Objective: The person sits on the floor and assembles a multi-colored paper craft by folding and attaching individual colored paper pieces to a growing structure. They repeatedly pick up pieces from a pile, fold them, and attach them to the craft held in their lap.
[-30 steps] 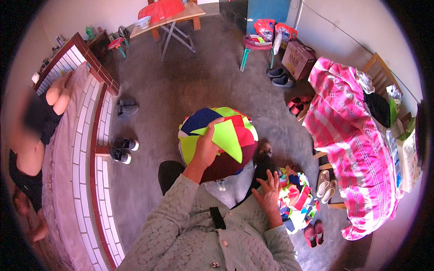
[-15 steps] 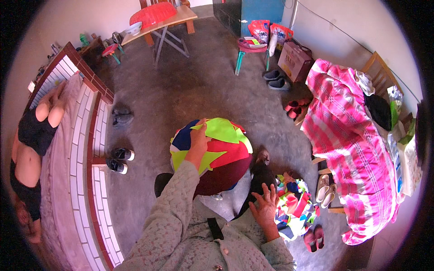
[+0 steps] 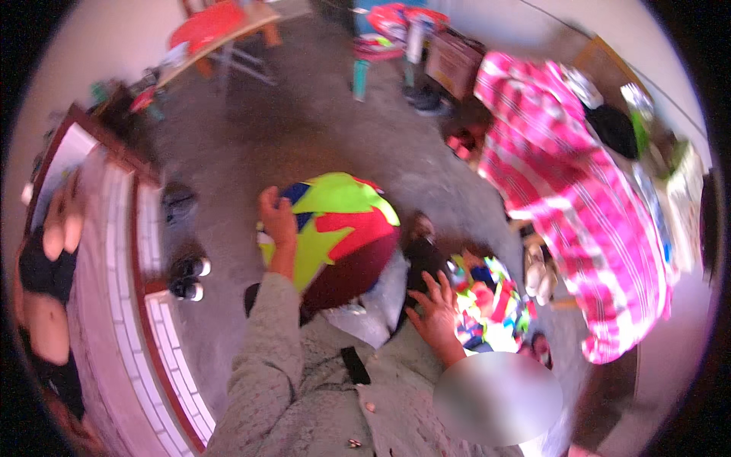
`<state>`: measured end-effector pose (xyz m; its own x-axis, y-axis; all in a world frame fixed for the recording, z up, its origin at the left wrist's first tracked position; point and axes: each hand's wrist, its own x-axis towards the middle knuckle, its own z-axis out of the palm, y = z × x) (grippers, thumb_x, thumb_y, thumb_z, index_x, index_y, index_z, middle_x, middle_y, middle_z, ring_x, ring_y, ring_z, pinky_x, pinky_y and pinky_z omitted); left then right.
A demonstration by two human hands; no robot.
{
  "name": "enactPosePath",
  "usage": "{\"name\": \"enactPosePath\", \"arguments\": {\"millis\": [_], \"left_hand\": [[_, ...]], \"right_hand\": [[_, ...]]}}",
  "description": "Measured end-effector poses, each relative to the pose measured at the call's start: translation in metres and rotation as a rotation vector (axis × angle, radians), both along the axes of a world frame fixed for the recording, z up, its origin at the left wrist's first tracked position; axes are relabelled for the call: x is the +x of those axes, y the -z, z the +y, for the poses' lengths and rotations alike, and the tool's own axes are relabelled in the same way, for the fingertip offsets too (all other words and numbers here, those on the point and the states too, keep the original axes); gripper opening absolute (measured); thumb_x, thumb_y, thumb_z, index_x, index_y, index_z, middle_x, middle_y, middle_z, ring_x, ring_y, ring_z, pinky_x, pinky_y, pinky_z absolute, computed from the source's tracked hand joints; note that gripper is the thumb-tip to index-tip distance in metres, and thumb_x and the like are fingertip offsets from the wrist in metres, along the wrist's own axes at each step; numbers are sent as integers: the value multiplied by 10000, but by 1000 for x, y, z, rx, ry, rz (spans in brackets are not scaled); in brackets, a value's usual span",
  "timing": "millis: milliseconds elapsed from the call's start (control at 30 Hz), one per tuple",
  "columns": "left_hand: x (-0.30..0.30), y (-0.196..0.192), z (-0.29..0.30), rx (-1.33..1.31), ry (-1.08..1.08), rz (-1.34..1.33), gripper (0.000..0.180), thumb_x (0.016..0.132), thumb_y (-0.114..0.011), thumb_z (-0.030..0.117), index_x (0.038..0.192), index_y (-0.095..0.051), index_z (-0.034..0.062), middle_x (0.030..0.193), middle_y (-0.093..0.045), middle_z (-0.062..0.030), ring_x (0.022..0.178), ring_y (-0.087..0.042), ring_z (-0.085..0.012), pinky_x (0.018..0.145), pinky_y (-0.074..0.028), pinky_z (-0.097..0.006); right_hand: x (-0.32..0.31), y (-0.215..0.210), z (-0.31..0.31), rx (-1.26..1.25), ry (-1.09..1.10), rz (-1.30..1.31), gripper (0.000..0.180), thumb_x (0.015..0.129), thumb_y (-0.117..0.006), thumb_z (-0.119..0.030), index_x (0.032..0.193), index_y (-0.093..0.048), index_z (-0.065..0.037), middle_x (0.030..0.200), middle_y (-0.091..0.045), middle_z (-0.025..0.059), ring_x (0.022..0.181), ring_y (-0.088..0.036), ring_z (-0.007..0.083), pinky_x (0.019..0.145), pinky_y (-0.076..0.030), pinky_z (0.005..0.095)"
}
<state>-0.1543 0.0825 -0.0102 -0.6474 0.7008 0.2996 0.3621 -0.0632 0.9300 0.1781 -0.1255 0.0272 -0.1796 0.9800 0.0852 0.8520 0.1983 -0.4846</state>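
A rounded bundle of cloth pieces [image 3: 350, 228] in neon yellow, red, dark blue and maroon sits in front of my knees. At its left edge is my left hand [image 3: 280, 228], fingers raised and apart, nothing visible between them; blur hides whether it touches the cloth. Over my dark trouser leg my right hand [image 3: 435, 314] is spread open, holding nothing. Just right of it lies a heap of bright cloth scraps [image 3: 495, 301] on the floor. Something pale and shiny, perhaps plastic [image 3: 373, 316], shows below the bundle.
A pink checked cloth [image 3: 563, 206] covers furniture on the right. On the left, a person [image 3: 47, 320] lies on a bed platform with a white-brick side [image 3: 122, 305]. Dark shoes [image 3: 188, 278] stand beside it. A folding table [image 3: 228, 39] stands at the back.
My left hand has moved off the top of the bundle to its left edge. The right hand stays spread by my leg. The whole view has shifted and blurred.
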Motion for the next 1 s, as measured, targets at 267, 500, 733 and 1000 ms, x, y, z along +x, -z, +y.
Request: {"name": "enactPosePath", "arguments": {"millis": [267, 500, 733, 1000], "left_hand": [[100, -20, -62, -140, 548, 915, 473, 779, -641, 290, 1179, -503, 77, 1268, -479, -157, 1211, -408, -347, 968, -315, -520], [150, -13, -82, -351, 553, 1103, 695, 768, -631, 417, 1334, -342, 135, 1413, -306, -131, 1322, -261, -318, 1015, -233, -578], [150, -10, -82, -340, 537, 1151, 685, 776, -626, 397, 1338, -337, 133, 1408, -314, -120, 1318, -273, -311, 1004, -265, -567], [152, -4, -80, -320, 547, 1149, 687, 785, -626, 403, 1342, -330, 130, 1409, -307, -121, 1315, -275, -306, 998, -267, -559]], "right_hand": [[2, 10, -3, 33, -38, -27, 362, 727, -668, -285, 1060, -618, -153, 1402, -327, 64, 1342, -193, 308, 989, -245, 581], [13, 13, -7, 49, -29, 94, 363, 735, -663, -253, 1073, -603, -133, 1391, -342, 66, 1342, -201, 303, 983, -249, 582], [24, 20, -7, 71, -11, 262, 366, 730, -684, -184, 1085, -597, -169, 1387, -354, 63, 1338, -245, 278, 1026, -227, 527], [59, 56, -6, 7, 76, 901, 389, 793, -644, -77, 1168, -566, -143, 1373, -371, 119, 1280, -353, 305, 1028, -320, 398]]}}
